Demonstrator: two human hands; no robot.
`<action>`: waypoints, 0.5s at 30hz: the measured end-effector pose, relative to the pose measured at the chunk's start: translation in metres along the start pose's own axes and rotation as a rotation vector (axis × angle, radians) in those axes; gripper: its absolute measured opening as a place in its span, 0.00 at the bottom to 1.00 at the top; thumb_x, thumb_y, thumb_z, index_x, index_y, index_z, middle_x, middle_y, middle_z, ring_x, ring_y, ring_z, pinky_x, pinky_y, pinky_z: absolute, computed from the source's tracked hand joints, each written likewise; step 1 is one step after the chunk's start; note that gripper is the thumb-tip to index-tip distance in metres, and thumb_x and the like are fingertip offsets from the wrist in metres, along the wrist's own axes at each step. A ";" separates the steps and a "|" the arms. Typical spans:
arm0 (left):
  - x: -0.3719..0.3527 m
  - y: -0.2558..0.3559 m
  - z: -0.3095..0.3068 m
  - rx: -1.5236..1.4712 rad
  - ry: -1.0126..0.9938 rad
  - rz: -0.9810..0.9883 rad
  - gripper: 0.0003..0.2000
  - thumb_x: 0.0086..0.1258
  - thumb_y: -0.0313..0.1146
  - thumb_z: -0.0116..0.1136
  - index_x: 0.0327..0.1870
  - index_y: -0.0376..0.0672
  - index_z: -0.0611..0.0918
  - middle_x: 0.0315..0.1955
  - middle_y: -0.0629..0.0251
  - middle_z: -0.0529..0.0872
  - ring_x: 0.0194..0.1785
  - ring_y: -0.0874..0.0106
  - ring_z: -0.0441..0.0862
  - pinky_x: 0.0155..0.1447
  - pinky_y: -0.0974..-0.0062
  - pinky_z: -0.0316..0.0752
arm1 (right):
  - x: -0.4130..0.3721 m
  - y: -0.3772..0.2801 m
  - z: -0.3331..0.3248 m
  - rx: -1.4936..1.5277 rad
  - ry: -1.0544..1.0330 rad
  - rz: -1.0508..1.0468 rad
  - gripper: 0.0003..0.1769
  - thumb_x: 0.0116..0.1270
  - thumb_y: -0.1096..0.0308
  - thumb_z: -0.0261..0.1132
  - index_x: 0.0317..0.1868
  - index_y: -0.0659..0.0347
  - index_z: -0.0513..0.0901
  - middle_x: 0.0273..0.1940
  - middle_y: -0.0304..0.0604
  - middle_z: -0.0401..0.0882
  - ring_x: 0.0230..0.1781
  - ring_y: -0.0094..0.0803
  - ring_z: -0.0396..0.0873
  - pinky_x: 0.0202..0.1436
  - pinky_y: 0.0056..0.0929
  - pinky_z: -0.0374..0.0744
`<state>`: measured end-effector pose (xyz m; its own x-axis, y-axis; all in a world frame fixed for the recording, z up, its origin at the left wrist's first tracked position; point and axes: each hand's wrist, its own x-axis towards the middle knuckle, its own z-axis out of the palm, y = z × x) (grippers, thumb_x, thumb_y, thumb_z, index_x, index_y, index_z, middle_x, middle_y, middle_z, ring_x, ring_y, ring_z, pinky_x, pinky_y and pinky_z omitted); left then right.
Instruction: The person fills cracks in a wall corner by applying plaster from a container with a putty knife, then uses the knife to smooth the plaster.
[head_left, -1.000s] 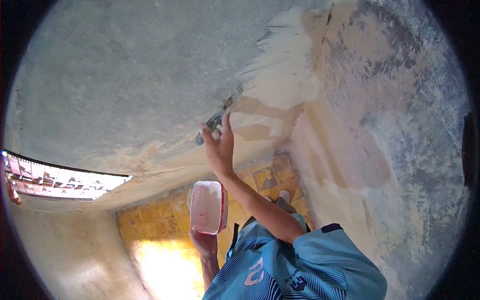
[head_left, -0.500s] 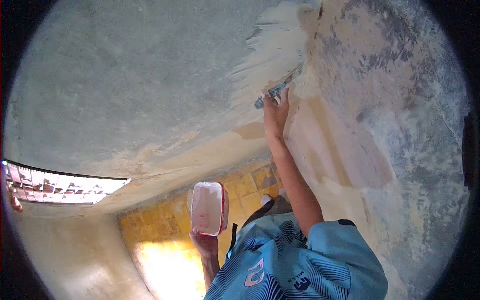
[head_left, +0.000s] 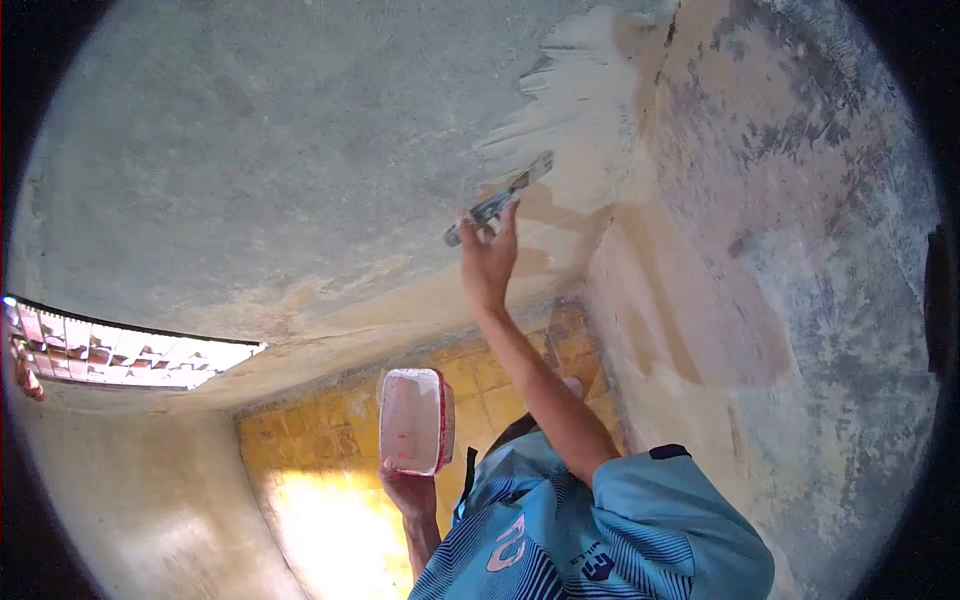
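Note:
My left hand [head_left: 408,487] grips the lower end of a white plastic tub [head_left: 413,410] with red along its edge. The tub is tipped so its opening faces me, and pale smears coat its inside. My right hand [head_left: 489,262] is raised to the wall, fingers closed round the dark handle of a putty knife [head_left: 492,207]. Its blade points up and right, over the lower part of a fresh pale patch of filler [head_left: 585,95]. Streaky edges of that patch run onto the bare grey wall [head_left: 280,150].
At right, a mottled, partly coated wall [head_left: 760,230] meets the grey one in a corner with a dark crack [head_left: 667,45]. Yellow floor tiles [head_left: 490,375] lie below, brightly sunlit in one area. A barred window opening [head_left: 130,350] is at the left.
My right hand and the putty knife have moved left and down, away from the corner. The tub stays nearly where it was, and the view has shifted slightly.

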<state>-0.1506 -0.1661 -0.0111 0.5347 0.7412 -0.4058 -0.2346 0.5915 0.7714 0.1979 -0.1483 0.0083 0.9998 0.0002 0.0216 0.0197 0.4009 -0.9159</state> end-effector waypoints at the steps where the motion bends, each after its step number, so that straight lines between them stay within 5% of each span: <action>1: -0.001 0.000 0.000 -0.001 0.006 -0.003 0.35 0.63 0.51 0.56 0.70 0.44 0.66 0.64 0.60 0.71 0.67 0.61 0.69 0.64 0.57 0.70 | -0.011 0.003 0.008 -0.020 -0.005 -0.009 0.44 0.66 0.69 0.67 0.74 0.75 0.51 0.68 0.65 0.63 0.65 0.44 0.70 0.66 0.38 0.72; 5: -0.001 0.001 0.002 0.020 0.016 -0.031 0.35 0.63 0.51 0.56 0.70 0.44 0.66 0.64 0.60 0.71 0.67 0.62 0.69 0.64 0.57 0.70 | -0.051 0.000 0.022 -0.142 -0.064 -0.046 0.46 0.66 0.68 0.67 0.75 0.75 0.49 0.69 0.65 0.62 0.66 0.41 0.69 0.66 0.37 0.72; 7: 0.000 0.001 0.004 0.011 0.011 -0.023 0.35 0.63 0.51 0.56 0.70 0.44 0.67 0.64 0.60 0.71 0.66 0.62 0.69 0.64 0.57 0.70 | -0.044 0.003 0.009 0.025 -0.084 0.003 0.46 0.67 0.68 0.67 0.75 0.75 0.48 0.69 0.64 0.62 0.65 0.40 0.70 0.66 0.37 0.72; 10: 0.003 -0.001 0.001 -0.003 -0.012 -0.019 0.35 0.63 0.51 0.56 0.70 0.43 0.67 0.64 0.60 0.72 0.66 0.62 0.70 0.65 0.57 0.70 | -0.005 -0.020 -0.026 0.140 -0.050 0.060 0.47 0.67 0.69 0.67 0.75 0.75 0.46 0.65 0.60 0.67 0.56 0.34 0.75 0.62 0.32 0.74; 15: 0.004 -0.002 0.000 -0.020 -0.031 -0.034 0.33 0.64 0.50 0.55 0.69 0.43 0.67 0.63 0.61 0.72 0.66 0.62 0.70 0.66 0.57 0.70 | 0.063 -0.032 -0.066 -0.061 0.086 -0.085 0.47 0.66 0.66 0.68 0.75 0.76 0.48 0.70 0.64 0.61 0.58 0.36 0.75 0.59 0.29 0.77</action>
<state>-0.1483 -0.1643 -0.0143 0.5675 0.7108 -0.4156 -0.2319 0.6222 0.7477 0.2609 -0.2211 0.0125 0.9915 -0.1108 0.0683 0.1023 0.3394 -0.9350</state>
